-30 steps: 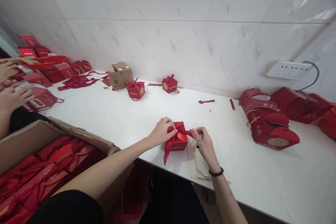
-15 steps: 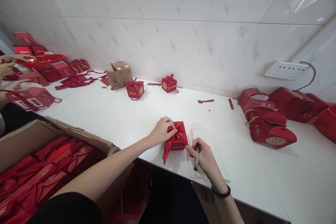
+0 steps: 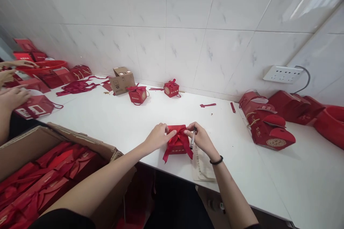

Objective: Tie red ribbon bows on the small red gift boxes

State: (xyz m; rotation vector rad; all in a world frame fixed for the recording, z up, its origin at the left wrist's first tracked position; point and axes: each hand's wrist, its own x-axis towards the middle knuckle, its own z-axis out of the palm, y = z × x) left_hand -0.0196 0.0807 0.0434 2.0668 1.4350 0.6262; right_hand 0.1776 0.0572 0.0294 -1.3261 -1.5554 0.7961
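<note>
The red box [image 3: 178, 149] sits upright on the tabletop [image 3: 242, 182], close to the near edge and midway between the two hands, with a red bow [image 3: 179, 135] on its top. Both ribbon tails hang down in front, one at the left, one at the right. The left hand [image 3: 157, 137] is partly closed at the box's left side, its thumb on the left of the bow; whether it pinches the ribbon I cannot tell. The right hand [image 3: 202, 141] is curled round a pen [image 3: 192, 139], which points down, while its thumb and forefinger touch the right of the bow. A dark band [image 3: 216, 160] circles the right wrist. Just right of the box, partly under the right hand, lies a notebook [image 3: 205, 170]

Farther off, towards the tiled wall [image 3: 185, 3], stand two tied boxes [image 3: 137, 95], the left one beside a brown carton [image 3: 122, 83]. Two red strips [image 3: 208, 105] lie right of them, apart from each other. At the far right are more red boxes [image 3: 272, 134] and a white socket strip [image 3: 282, 74]. At the near left an open carton [image 3: 88, 139] holds ribboned boxes [image 3: 45, 177]. Beyond it lie loose ribbons [image 3: 77, 86], and at the left edge a co-worker's hand [image 3: 13, 97] rests by another red box [image 3: 39, 106]
</note>
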